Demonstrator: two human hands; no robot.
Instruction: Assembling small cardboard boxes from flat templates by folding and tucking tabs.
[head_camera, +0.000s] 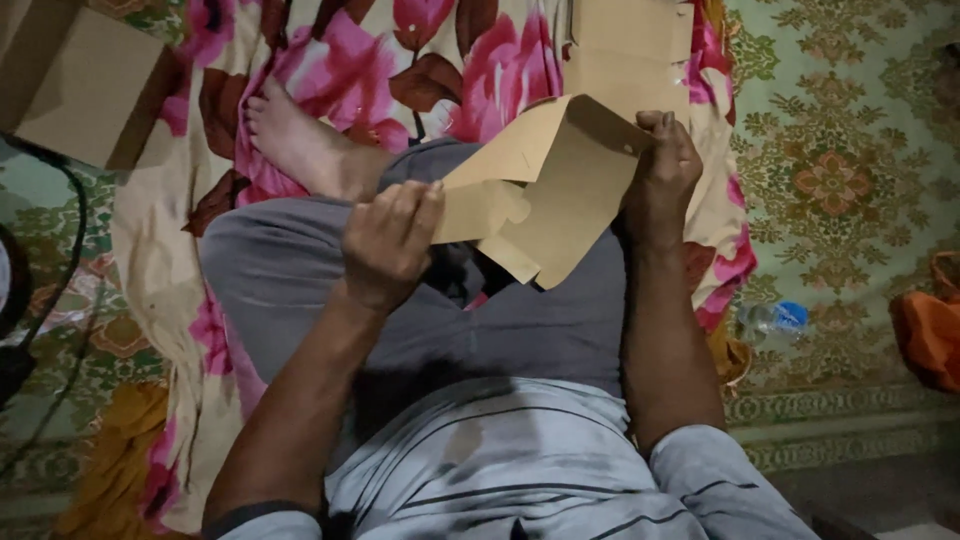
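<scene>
A flat brown cardboard cut-out, partly folded, is held above my lap between both hands. My left hand pinches its left flap with fingers closed on the edge. My right hand grips its right side, thumb on top. I sit cross-legged in grey trousers, with a bare foot resting on a pink flowered cloth.
More flat cardboard pieces lie on the cloth ahead. A cardboard box stands at the upper left. A plastic bottle with a blue cap lies on the patterned green carpet at the right, near an orange bag. A black cable runs at the left.
</scene>
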